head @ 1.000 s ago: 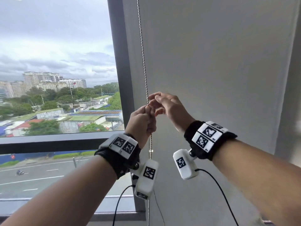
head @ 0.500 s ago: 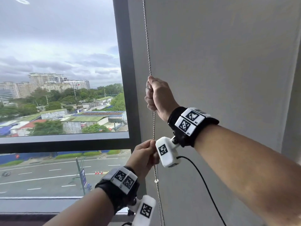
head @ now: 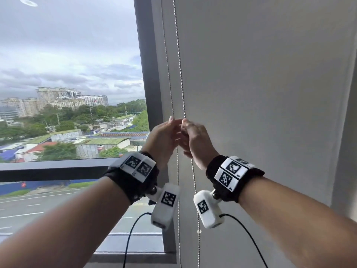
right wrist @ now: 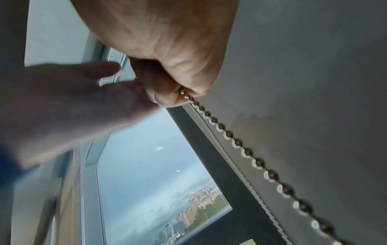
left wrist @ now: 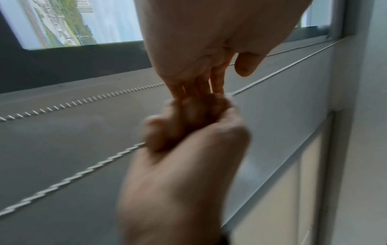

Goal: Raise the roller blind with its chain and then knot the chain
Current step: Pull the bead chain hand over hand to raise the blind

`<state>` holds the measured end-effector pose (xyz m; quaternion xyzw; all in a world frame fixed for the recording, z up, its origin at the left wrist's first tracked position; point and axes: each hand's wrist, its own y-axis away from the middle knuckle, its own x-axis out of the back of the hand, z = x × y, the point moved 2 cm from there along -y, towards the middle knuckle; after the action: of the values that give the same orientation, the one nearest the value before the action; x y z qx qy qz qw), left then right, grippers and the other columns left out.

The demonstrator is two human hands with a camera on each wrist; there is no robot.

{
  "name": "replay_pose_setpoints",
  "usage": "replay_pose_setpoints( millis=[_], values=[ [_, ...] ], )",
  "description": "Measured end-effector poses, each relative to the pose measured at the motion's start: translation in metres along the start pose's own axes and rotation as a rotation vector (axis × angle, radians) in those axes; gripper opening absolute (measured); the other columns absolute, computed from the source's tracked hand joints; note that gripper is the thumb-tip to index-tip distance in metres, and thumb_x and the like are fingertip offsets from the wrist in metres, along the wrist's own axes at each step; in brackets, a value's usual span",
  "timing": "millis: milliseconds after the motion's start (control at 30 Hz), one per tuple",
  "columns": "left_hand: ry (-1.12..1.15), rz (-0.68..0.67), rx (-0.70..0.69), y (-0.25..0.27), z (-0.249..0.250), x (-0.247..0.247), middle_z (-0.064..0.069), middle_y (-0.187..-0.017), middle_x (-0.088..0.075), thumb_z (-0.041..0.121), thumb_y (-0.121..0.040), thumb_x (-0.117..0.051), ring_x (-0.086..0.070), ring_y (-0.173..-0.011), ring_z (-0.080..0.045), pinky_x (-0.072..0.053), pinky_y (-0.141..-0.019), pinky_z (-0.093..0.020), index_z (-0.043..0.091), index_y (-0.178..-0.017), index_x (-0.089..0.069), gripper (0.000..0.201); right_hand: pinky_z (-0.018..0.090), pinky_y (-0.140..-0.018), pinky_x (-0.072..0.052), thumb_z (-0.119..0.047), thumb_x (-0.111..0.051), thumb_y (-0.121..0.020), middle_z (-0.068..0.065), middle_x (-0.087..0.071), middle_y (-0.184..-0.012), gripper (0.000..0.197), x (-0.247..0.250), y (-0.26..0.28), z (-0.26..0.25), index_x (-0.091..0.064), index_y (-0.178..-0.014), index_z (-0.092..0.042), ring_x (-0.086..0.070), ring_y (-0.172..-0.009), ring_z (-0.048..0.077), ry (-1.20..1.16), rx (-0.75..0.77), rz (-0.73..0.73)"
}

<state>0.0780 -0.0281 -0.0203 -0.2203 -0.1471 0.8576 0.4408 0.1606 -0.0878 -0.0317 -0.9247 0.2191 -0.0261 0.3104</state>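
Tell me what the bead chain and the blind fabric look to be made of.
Bead chain: seemingly metal, polished; small round beads with bright glints, though metallised plastic is possible. The right hand grips it. Blind fabric: apparently a matte, opaque, light grey woven or coated textile; it hangs flat, with no sheen.

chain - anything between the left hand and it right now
Nothing visible does. The right hand already grips the right strand of the chain; the left hand, fingers straight, reaches in beside it, with only the right hand's fingers close against its own.
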Motion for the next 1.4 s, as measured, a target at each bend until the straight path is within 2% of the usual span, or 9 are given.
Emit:
replay_pose_setpoints(
  millis=[200, 300, 467, 600, 767, 1033, 1200, 1300, 1400],
  values=[
    [0.033, 0.038, -0.021, -0.027, 0.021, -0.037, -0.001, -0.061, -0.044, 0.03, -0.099, -0.034, -0.043, -0.052, -0.015, -0.036, -0.053, -0.026, 0.009, -0.087, -0.055, 0.032, 0.035, -0.05, -0.02, -0.03, -0.035, -0.101, 0.0, -0.027, -0.056, 0.039, 0.012, 0.047, 0.04, -0.034, -0.063, -0.02, -0.018, -0.054, 0.022, 0.143, -0.076, -0.014],
    [0.006, 0.084, -0.043, -0.028, 0.002, -0.035, 0.006, -0.047, -0.03, 0.028, -0.099, -0.035, -0.023, -0.04, -0.008, -0.017, -0.041, -0.021, 0.013, -0.074, -0.052, 0.034, 0.055, -0.053, -0.038, -0.039, -0.04, -0.096, 0.025, -0.037, -0.064, 0.041, 0.017, 0.063, 0.05, -0.048, -0.075, -0.005, -0.033, -0.057, 0.04, 0.13, -0.124, -0.035],
    [-0.007, 0.143, -0.055, -0.027, -0.007, -0.031, 0.008, -0.044, -0.023, 0.016, -0.098, -0.032, -0.016, -0.035, -0.006, -0.011, -0.038, -0.013, 0.017, -0.061, -0.045, 0.039, 0.03, -0.045, -0.028, -0.04, -0.039, -0.088, 0.001, -0.033, -0.056, 0.032, 0.028, 0.059, 0.063, -0.043, -0.073, -0.012, -0.032, -0.05, 0.018, 0.147, -0.115, -0.115],
    [-0.028, 0.148, -0.061, -0.025, -0.006, -0.024, 0.008, -0.042, -0.024, 0.006, -0.094, -0.028, -0.015, -0.034, -0.006, -0.011, -0.04, -0.012, 0.017, -0.06, -0.043, 0.039, 0.025, -0.057, -0.048, -0.03, -0.04, -0.089, 0.008, -0.056, -0.069, 0.03, 0.036, 0.041, 0.062, -0.059, -0.084, -0.007, -0.055, -0.062, 0.017, 0.223, -0.062, -0.144],
    [-0.026, 0.15, -0.038, -0.013, -0.02, -0.012, 0.006, -0.046, -0.023, 0.004, -0.092, -0.031, -0.015, -0.035, -0.007, -0.01, -0.039, -0.015, 0.016, -0.061, -0.045, 0.036, 0.043, -0.077, -0.052, -0.022, -0.039, -0.093, 0.01, -0.062, -0.083, 0.029, 0.033, 0.003, 0.019, -0.063, -0.096, -0.005, -0.059, -0.079, 0.02, 0.175, 0.051, -0.129],
    [-0.138, 0.191, 0.121, 0.035, -0.073, 0.012, 0.006, -0.048, -0.021, -0.002, -0.09, -0.023, -0.015, -0.039, -0.009, -0.008, -0.043, -0.019, 0.016, -0.063, -0.04, 0.036, 0.042, -0.072, -0.053, -0.025, -0.036, -0.1, 0.015, -0.064, -0.085, 0.031, 0.004, -0.043, -0.045, -0.06, -0.107, -0.006, -0.063, -0.08, 0.031, 0.102, 0.065, -0.134],
    [-0.118, 0.209, 0.225, 0.063, -0.104, 0.021, 0.005, -0.048, -0.021, 0.008, -0.097, -0.03, -0.014, -0.04, -0.008, -0.008, -0.044, -0.021, 0.015, -0.063, -0.043, 0.037, 0.027, -0.046, -0.034, -0.03, -0.028, -0.105, 0.004, -0.045, -0.06, 0.036, -0.016, -0.047, -0.049, -0.055, -0.089, -0.011, -0.034, -0.047, 0.017, -0.037, 0.001, -0.123],
    [-0.153, 0.191, 0.241, 0.062, -0.106, 0.024, 0.001, -0.048, -0.032, 0.01, -0.097, -0.038, -0.023, -0.041, -0.009, -0.018, -0.043, -0.019, 0.003, -0.086, -0.053, 0.019, 0.019, -0.041, -0.016, -0.03, -0.028, -0.104, -0.008, -0.027, -0.05, 0.038, -0.024, -0.042, -0.044, -0.036, -0.068, -0.021, -0.019, -0.038, 0.009, -0.05, -0.028, -0.074],
    [-0.142, 0.144, 0.241, 0.058, -0.101, 0.026, -0.016, -0.079, -0.047, 0.006, -0.093, -0.042, -0.041, -0.059, -0.018, -0.037, -0.055, -0.027, -0.012, -0.103, -0.057, 0.025, 0.017, -0.041, -0.014, -0.03, -0.031, -0.102, -0.011, -0.025, -0.048, 0.039, -0.029, -0.038, -0.045, -0.033, -0.064, -0.024, -0.018, -0.036, 0.008, -0.058, -0.022, -0.052]
  ],
)
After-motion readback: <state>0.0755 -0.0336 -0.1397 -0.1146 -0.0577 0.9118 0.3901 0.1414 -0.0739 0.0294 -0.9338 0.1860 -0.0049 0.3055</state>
